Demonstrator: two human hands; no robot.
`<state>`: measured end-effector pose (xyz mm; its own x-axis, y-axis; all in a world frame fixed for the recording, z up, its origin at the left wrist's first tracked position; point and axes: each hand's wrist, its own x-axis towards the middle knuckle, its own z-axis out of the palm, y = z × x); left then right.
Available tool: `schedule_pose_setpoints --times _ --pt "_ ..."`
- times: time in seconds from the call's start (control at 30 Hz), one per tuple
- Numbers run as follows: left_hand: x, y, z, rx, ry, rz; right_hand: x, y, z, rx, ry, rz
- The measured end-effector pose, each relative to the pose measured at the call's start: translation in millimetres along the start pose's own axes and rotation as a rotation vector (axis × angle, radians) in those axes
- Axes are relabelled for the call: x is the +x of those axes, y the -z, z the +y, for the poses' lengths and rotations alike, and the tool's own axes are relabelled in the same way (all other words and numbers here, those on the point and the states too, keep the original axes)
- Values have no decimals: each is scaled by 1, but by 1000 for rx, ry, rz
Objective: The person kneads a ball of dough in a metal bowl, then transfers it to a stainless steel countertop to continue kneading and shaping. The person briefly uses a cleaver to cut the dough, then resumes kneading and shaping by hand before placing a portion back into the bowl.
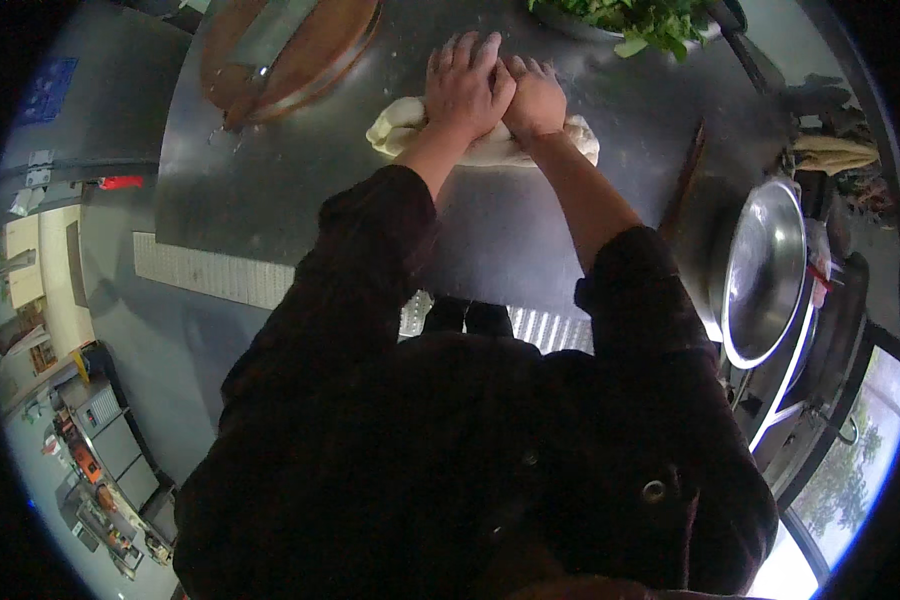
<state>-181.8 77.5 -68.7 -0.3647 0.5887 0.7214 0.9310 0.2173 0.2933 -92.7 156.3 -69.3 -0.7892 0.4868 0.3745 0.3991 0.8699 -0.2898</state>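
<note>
A thick roll of pale dough (583, 141) lies crosswise on the stainless steel table (495, 232). My left hand (465, 86) presses down on its middle with the palm, fingers spread and pointing away from me. Close beside it, my right hand (538, 97) leans on the dough too, its fingers bent over the far side and partly hidden. The left thumb touches the right hand. Flour whitens the fingers of both hands. Both ends of the dough stick out past my hands, the left end folded and lumpy.
A round wooden cutting board (337, 52) carries a cleaver (281, 34) at the far left. Leafy greens (637, 19) hang over a metal container's rim at the far right. A slim wooden stick (686, 172) lies right, near a tilted steel bowl (765, 277).
</note>
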Motion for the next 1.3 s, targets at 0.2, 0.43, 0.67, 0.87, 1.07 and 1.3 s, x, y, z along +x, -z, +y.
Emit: schedule_pose_setpoints --times 0.2,0.43,0.67,0.87,1.07,1.3 --pt "-52 104 51 -244 -25 -385 -96 54 -39 252 132 122" --pt "-53 185 24 -172 -117 -759 -154 132 6 346 -323 106" --pt "-91 163 32 -102 119 -990 -177 66 -22 647 -622 181" --pt "-100 153 58 -1637 1569 -709 -48 109 4 1092 -930 -474" --pt "-110 126 75 -1516 1485 -754 9 40 20 -3 26 -607" --pt "-60 156 -3 -338 938 -943 0 20 -11 504 -551 -462"
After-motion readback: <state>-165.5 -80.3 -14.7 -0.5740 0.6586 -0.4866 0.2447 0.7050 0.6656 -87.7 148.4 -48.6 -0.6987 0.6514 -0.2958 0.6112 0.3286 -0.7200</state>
